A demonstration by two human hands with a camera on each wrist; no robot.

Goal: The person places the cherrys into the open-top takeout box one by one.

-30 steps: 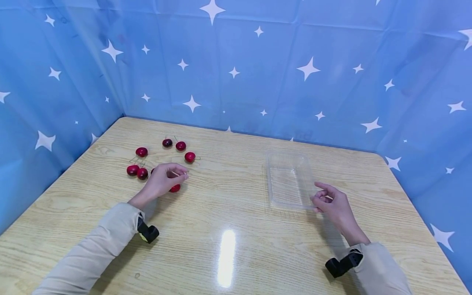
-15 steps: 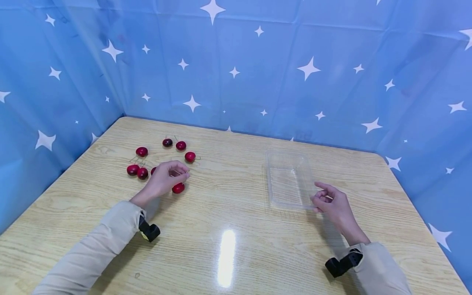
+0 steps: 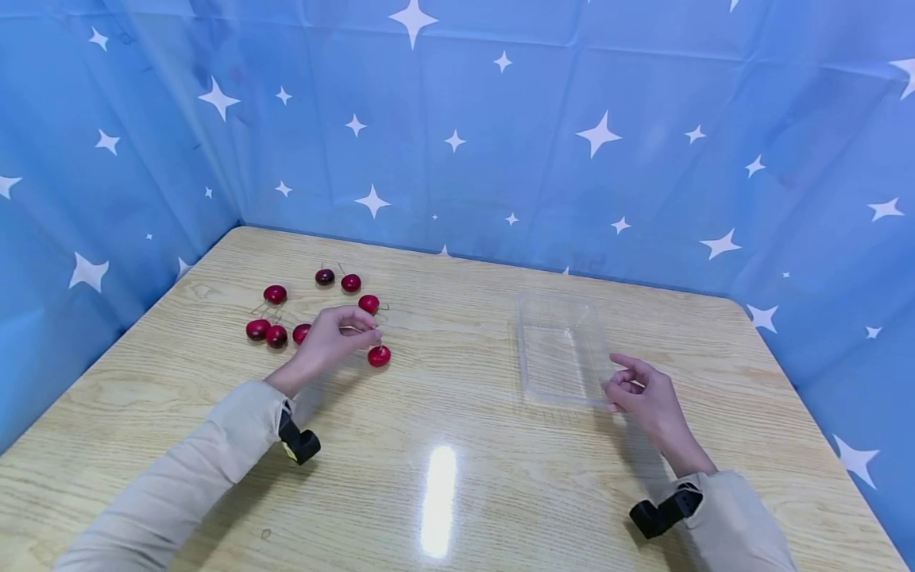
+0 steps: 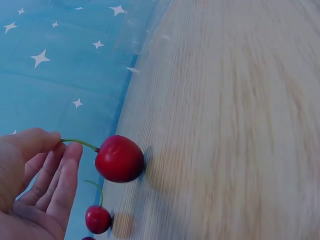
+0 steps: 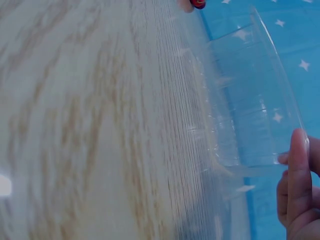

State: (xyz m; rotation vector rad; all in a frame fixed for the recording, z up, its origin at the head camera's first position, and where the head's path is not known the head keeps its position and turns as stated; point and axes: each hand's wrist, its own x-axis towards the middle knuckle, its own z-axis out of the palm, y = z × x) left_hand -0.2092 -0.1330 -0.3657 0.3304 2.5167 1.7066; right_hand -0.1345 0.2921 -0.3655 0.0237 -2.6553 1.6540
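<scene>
Now, from the head view, my left hand [image 3: 330, 340] pinches the stem of one cherry [image 3: 379, 356], which hangs just right of my fingertips, close above the table [image 3: 443, 413]. A second ago that cherry sat tucked under my palm, nearer the pile; it has since swung out to the right, away from the other cherries [image 3: 275, 336] lying at the far left. I judge that it is lifted and on its way across. My right hand [image 3: 643, 393] has not moved: it rests at the near right corner of the clear tray [image 3: 561, 349], fingers curled against its rim, steadying it, as far as I can tell.

On my left wrist, thumb and forefinger [image 4: 35, 142] are closed on the green stem, the cherry [image 4: 119, 158] dangling beside them, another cherry [image 4: 98, 219] nearer on the wood.

On my right wrist, a fingertip [image 5: 298, 165] lies along the tray's [image 5: 250, 115] near edge; the tray holds nothing that I can see.
</scene>
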